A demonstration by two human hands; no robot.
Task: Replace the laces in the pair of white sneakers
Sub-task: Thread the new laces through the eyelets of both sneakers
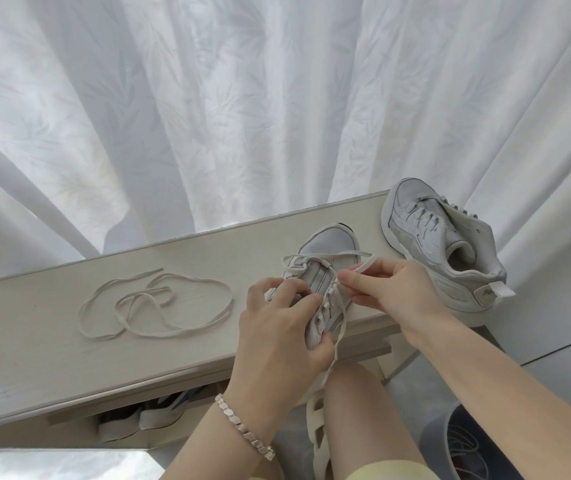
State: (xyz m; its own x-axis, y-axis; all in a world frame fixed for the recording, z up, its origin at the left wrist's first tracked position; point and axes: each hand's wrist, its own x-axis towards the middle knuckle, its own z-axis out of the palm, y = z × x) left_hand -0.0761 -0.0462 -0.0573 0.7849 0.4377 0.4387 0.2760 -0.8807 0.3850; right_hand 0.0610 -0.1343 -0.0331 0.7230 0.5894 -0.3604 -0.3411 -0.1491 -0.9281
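— What have the hands got hold of?

— My left hand [277, 323] is curled round the heel end of the near sneaker [332, 245] and grips it. My right hand [393, 289] pinches a loop of the lace [367, 264] between thumb and forefinger, just above the eyelets.

— And where is the shoe?

— It stands on the pale bench [34, 358], toe pointing away from me. The lace crosses near the toe, and one tail hangs over the front edge.

— What else is there?

— The second sneaker [440, 237] sits at the bench's right end, tipped sideways, beyond my right hand. A loose lace [152, 308] lies in loops to the left. There is a silver bracelet [246, 427] on my left wrist, and a white curtain [242, 98] hangs behind the bench.
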